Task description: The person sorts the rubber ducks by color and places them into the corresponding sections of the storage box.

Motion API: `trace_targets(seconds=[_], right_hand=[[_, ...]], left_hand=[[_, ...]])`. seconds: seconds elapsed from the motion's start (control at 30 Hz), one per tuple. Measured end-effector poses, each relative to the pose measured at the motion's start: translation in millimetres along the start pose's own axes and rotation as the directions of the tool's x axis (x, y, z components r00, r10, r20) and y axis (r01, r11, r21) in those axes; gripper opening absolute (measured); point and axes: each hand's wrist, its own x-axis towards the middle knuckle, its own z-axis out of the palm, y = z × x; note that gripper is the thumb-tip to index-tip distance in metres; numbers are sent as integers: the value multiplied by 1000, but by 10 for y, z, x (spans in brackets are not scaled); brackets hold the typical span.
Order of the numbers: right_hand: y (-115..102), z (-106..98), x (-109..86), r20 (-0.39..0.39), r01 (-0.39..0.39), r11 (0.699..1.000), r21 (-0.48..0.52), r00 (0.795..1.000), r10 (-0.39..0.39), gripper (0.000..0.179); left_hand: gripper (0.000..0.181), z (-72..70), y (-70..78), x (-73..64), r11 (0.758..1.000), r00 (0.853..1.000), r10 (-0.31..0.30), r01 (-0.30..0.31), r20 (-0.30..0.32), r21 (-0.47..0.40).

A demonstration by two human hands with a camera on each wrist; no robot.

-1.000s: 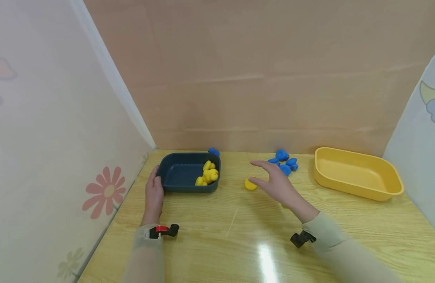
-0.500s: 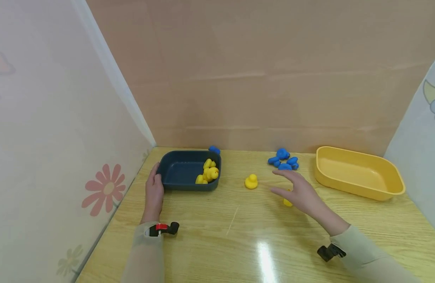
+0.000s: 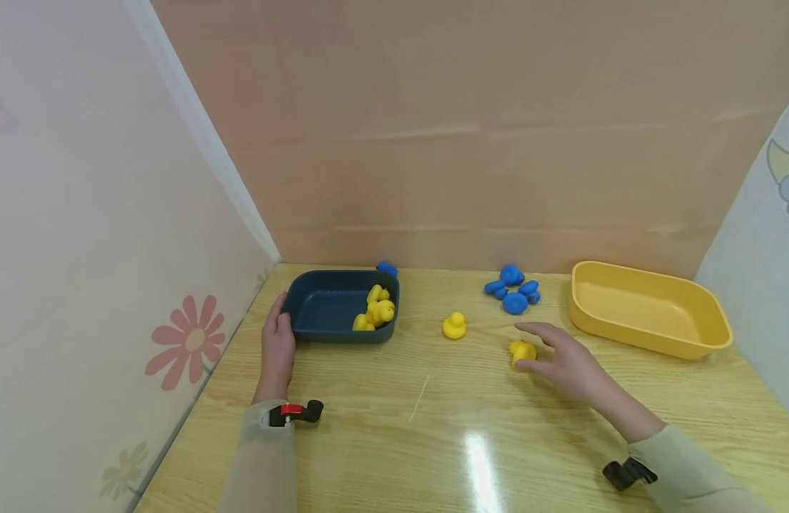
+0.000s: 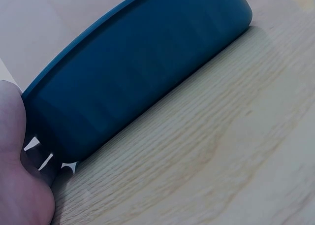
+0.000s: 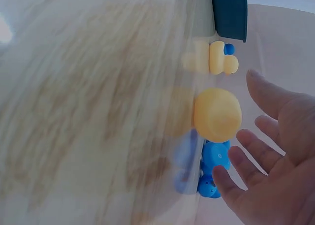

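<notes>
My left hand (image 3: 279, 349) grips the left end of a dark blue plastic bin (image 3: 333, 336), its thumb at the near corner and its fingers along the outer side. Several yellow rubber ducks (image 3: 378, 312) lie in the bin's right end. To the right, my right hand (image 3: 570, 363) is spread around a yellow rubber duck (image 3: 522, 351) on the table, thumb on the near side and fingers on the far side. The right wrist view shows a gap between its fingers and this duck (image 5: 218, 115). Another yellow duck (image 3: 455, 326) sits upright between the bin and that hand.
Several blue ducks (image 3: 514, 303) cluster farther back. One blue toy (image 3: 386, 268) lies behind the dark bin's right corner. A yellow bin (image 3: 651, 344) with nothing in it stands at the right. Papered walls border the wooden table (image 3: 394, 427) at the back and sides.
My right hand has moved right and nearer, from beside the middle duck to the duck on the right. Both ducks now show more fully. The left hand and dark bin hold still.
</notes>
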Motion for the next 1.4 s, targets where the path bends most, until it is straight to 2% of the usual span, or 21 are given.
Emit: trace_targets(seconds=[0.27,0.6,1.03,1.4], right_hand=[[95,63,-13,2,62,998,-22,998,-62,69],[149,120,7,-21,70,996,-58,997,-72,69],[139,154,-2,-26,19,998,-62,999,-21,68],[127,167,-4,-33,-17,999,-33,999,16,65]], left_hand=[[59,8,2,1,1000,1000,-10,10,-5,-20],[58,5,0,-12,1000,1000,-4,4,-4,-23],[59,13,5,-2,999,1000,-19,19,-11,-45],[59,12,11,-3,999,1000,-7,7,-10,-38]])
